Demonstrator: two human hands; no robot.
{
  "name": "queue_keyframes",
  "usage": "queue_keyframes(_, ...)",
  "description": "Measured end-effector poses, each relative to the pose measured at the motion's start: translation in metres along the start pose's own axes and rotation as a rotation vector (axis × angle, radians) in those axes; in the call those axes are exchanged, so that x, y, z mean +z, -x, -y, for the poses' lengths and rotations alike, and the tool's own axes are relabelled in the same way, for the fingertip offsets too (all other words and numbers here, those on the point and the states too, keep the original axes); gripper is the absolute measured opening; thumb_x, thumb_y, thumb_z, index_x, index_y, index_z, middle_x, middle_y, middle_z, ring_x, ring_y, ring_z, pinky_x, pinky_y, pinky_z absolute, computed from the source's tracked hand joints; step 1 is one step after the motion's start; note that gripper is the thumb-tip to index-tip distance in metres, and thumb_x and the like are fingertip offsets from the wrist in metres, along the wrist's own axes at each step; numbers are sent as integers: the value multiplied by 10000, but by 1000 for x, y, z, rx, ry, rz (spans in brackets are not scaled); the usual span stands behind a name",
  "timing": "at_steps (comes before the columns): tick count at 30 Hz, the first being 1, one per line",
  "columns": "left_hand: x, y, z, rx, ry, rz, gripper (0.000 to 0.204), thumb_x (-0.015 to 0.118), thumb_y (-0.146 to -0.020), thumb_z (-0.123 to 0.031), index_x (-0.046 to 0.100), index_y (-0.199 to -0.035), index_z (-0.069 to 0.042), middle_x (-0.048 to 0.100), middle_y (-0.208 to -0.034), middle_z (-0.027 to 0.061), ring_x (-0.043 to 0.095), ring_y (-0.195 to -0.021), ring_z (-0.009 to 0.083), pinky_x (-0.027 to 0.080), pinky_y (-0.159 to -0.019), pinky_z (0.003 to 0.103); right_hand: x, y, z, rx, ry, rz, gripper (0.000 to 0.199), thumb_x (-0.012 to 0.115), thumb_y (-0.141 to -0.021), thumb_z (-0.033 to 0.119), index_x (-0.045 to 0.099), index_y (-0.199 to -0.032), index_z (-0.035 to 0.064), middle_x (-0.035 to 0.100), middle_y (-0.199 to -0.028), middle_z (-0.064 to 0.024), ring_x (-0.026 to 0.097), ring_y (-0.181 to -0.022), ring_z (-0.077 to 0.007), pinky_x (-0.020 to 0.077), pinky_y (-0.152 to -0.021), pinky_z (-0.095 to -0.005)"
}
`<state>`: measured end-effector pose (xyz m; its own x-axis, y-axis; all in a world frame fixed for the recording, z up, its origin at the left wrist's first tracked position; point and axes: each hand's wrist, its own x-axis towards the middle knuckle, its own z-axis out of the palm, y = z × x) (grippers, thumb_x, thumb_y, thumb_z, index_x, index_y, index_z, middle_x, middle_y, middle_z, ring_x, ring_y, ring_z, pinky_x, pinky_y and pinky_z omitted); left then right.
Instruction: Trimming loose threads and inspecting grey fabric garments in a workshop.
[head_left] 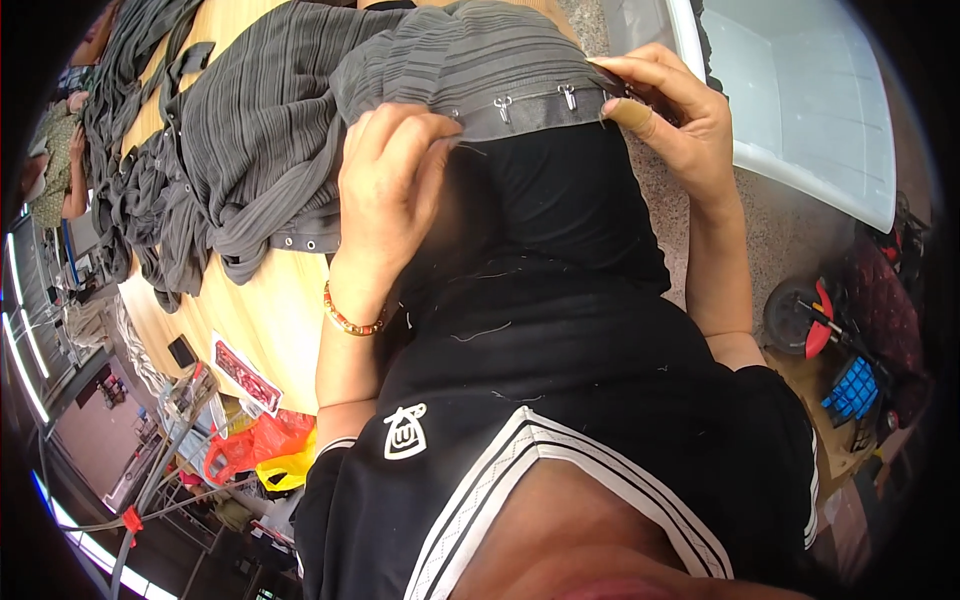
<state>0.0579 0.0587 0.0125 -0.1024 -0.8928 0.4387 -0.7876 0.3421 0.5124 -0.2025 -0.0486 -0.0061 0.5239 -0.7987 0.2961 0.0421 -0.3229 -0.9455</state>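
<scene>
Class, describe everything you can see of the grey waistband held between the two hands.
The waistband is a flat grey strip edging pleated grey fabric, carrying small metal hooks along its length. It is stretched roughly level across the person's lap. The left hand pinches its left end, the right hand its right.

White bin [800,110] at right; red and yellow bags [262,452], possibly plastic, lower left.

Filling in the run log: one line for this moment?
left hand grips grey garment band | right hand pinches band end | metal hooks visible
</scene>
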Motion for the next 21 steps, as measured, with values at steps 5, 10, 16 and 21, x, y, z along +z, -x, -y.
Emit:
queue_keyframes(5, -14, -18, -21, -23, 51, -39, 260, 785, -767, -127, 696, -1005, -73, 614, -986, 122, 595, -906, 317, 459, -799, 399, -1, -8, 21, 70, 62, 19, 315, 789, -834, 43, 740, -1146, 56, 654, -991, -20, 617, -897, -92, 490, -782, -216)
queue_keyframes(10, -19, -60, -51, 290, 147, -122, 239, 793, -760, -78, 700, -981, -78, 624, -936, 87, 604, -871, 286, 450, -785, 382, 3, 2, 19, 74, 40, -29, 294, 735, -851, 2, 719, -1144, 19, 655, -1024, -45, 610, -1009, -140, 494, -883, -277)
queue_keyframes(16, 3, -66, -68, 373, 64, -121, 236, 768, -774, -84, 680, -992, -71, 616, -981, 76, 592, -918, 278, 432, -802, 391, 47, 22, -24, 389, -653, -410, 296, 613, -1005, 217, 668, -1233, 37, 639, -967, 75, 451, -666, 21, 294, -510, -141)
queue_keyframes(21, 28, -56, -51, 225, -15, -68, 241, 745, -821, -123, 679, -1030, -24, 602, -1028, 95, 556, -974, 291, 430, -837, 397, 42, 19, -18, 325, -675, -457, 341, 604, -1010, 233, 632, -1262, 5, 612, -920, 67, 460, -665, 22, 290, -501, -135)
